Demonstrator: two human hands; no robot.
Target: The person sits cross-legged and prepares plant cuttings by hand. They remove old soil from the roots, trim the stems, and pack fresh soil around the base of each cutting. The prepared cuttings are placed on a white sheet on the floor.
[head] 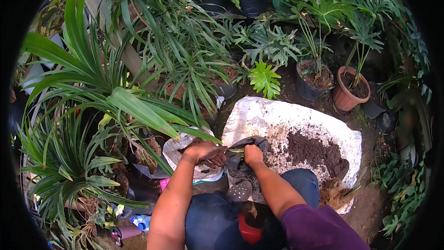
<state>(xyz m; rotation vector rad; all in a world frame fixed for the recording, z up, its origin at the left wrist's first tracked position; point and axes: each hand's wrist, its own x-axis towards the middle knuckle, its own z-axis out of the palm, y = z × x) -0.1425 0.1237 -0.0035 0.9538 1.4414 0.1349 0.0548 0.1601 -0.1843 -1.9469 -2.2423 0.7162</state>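
My right hand [254, 155] is closed on the rim of a black plastic grow bag [239, 161], which stands in front of my knees. Just left of the bag, my left hand [207, 154], its fingers dark with soil, is spread over an open white sack [172, 147]. A thin green-yellow leaf or stem lies between my hands at the bag's mouth. A white woven sheet [239, 121] lies flat beyond the bag, with a heap of dark soil [312, 151] on its right part. Brown fibre [333, 193] lies at the sheet's lower right edge.
Long-leaved plants [93, 86] crowd the left side. Behind the sheet stand a black pot [310, 90] and a terracotta-coloured pot [348, 100] with plants. A red object [249, 231] is between my legs. At lower left lie a plastic bottle [141, 223] and a mauve pot [129, 232].
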